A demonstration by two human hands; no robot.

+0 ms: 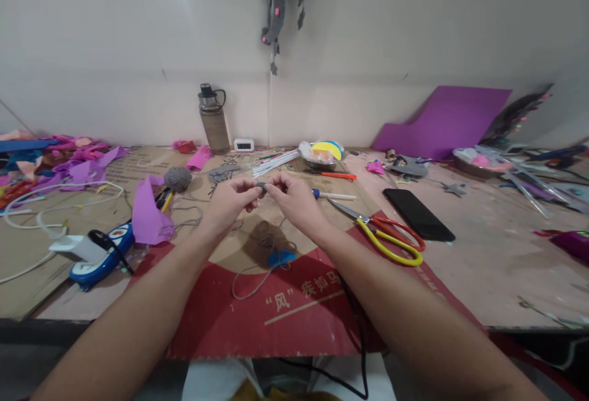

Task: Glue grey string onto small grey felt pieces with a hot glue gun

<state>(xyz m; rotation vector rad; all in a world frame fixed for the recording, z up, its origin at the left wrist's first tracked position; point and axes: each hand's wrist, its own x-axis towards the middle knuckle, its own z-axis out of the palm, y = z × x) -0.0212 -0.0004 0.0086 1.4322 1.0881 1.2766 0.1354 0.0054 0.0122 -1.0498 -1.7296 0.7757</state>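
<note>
My left hand [234, 202] and my right hand [289, 200] meet above the middle of the table, fingertips pinched together. Between them is a small dark grey piece [261, 186], mostly covered by the fingers, so its exact kind cannot be made out. Below the hands lies loose grey yarn [252, 290], looping over a blue scrap [280, 258] on the cardboard. A grey yarn ball [178, 178] sits left of my left hand. To the right of my right hand are a blue-and-white tool [338, 195] and scissors with red and yellow handles [391, 238].
A black phone [418, 214] lies right of the scissors. At left are a blue power strip [103, 257], cables and purple felt [151, 214]. A water bottle [214, 122], a small clock [243, 145] and a bowl [321, 162] stand at the back. Red cardboard [216, 321] covers the front.
</note>
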